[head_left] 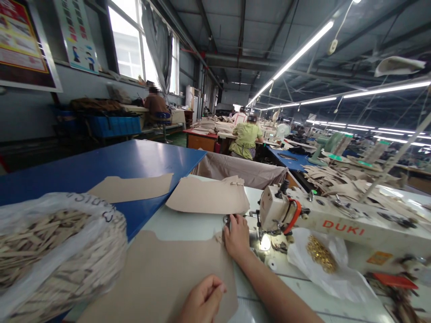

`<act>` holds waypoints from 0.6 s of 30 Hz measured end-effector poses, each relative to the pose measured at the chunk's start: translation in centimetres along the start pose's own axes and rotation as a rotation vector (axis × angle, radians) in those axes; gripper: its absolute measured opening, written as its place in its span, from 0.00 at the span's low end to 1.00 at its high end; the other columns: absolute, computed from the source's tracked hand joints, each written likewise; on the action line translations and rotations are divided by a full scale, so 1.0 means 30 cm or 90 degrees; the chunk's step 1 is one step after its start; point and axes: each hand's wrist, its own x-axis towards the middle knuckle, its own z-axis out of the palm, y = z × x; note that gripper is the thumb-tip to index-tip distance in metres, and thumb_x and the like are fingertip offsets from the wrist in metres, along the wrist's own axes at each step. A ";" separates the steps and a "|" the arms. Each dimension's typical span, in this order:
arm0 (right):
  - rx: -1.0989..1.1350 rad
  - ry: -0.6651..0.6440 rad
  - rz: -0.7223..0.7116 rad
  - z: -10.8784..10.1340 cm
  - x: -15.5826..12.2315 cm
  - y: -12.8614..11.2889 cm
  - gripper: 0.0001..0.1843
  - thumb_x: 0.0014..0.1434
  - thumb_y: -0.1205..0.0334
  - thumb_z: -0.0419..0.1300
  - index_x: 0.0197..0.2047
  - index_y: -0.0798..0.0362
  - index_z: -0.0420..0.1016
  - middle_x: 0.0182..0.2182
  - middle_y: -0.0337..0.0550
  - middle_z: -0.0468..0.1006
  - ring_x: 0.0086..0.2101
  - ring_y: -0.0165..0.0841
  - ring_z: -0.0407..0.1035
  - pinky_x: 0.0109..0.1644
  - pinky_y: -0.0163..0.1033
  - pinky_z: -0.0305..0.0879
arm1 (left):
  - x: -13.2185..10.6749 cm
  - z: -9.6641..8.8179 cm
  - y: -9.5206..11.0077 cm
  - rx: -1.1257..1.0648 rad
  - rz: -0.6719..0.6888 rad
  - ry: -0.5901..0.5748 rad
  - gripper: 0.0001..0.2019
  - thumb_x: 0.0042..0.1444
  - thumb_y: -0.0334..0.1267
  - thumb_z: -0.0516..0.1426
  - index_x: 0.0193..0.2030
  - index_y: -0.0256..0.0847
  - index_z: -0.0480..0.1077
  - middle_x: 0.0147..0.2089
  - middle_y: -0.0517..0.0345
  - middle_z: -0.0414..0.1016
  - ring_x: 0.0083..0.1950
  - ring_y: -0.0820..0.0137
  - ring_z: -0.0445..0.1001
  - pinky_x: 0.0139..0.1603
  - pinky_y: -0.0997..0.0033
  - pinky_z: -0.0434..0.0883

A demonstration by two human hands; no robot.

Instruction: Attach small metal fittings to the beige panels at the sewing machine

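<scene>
Has the left hand [204,299] loosely curled over the panel [175,264], by the tabletop's [190,227] left edge; rests the right hand [238,235] at the panel's far right corner, nearer the machine [313,215]. Cannot tell whether either grip holds anything.

Near me, the large panel [168,264] is plain taupe; the stacked panels [205,195] farther off are paler beige. To my left, the table [144,157] is blue and the plastic bag [109,253] whitish with black lettering. To my right, the sewing machine [311,213] is off-white with orange-red lettering [343,227], the small pieces [319,253] gold on white plastic [352,282].
</scene>
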 end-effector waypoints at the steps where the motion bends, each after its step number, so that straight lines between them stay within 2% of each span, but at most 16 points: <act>1: -0.009 -0.009 -0.001 -0.001 0.002 -0.001 0.21 0.59 0.63 0.50 0.54 0.58 0.68 0.50 0.58 0.69 0.52 0.51 0.60 0.56 0.54 0.57 | 0.003 -0.001 -0.005 0.000 0.000 -0.002 0.23 0.47 0.62 0.54 0.28 0.41 0.62 0.15 0.74 0.49 0.17 0.78 0.44 0.20 0.74 0.44; 7: -0.035 -0.043 0.005 -0.019 0.020 -0.013 0.18 0.60 0.62 0.50 0.52 0.58 0.68 0.50 0.56 0.69 0.51 0.48 0.61 0.54 0.49 0.59 | 0.012 -0.003 -0.019 0.007 -0.012 -0.003 0.22 0.45 0.62 0.54 0.27 0.42 0.61 0.14 0.75 0.48 0.17 0.78 0.45 0.20 0.75 0.45; 11: -0.043 -0.073 0.002 -0.038 0.014 -0.013 0.13 0.61 0.68 0.47 0.45 0.58 0.69 0.47 0.53 0.71 0.48 0.43 0.64 0.51 0.44 0.60 | -0.004 0.001 0.006 0.008 -0.006 0.008 0.20 0.47 0.58 0.53 0.27 0.41 0.61 0.14 0.74 0.49 0.17 0.78 0.44 0.20 0.75 0.44; 14: -0.060 -0.102 0.002 -0.055 -0.005 -0.006 0.14 0.59 0.74 0.46 0.42 0.59 0.70 0.42 0.53 0.74 0.45 0.43 0.66 0.49 0.44 0.61 | -0.022 0.000 0.023 0.009 -0.001 0.009 0.19 0.47 0.57 0.54 0.27 0.41 0.62 0.14 0.74 0.48 0.18 0.78 0.44 0.21 0.75 0.45; 18: -0.074 -0.146 -0.022 -0.088 -0.032 0.005 0.13 0.55 0.77 0.49 0.39 0.58 0.70 0.39 0.52 0.75 0.44 0.43 0.67 0.48 0.43 0.62 | -0.052 -0.006 0.036 0.063 0.024 0.044 0.16 0.50 0.53 0.52 0.27 0.41 0.64 0.16 0.72 0.50 0.19 0.76 0.49 0.22 0.76 0.49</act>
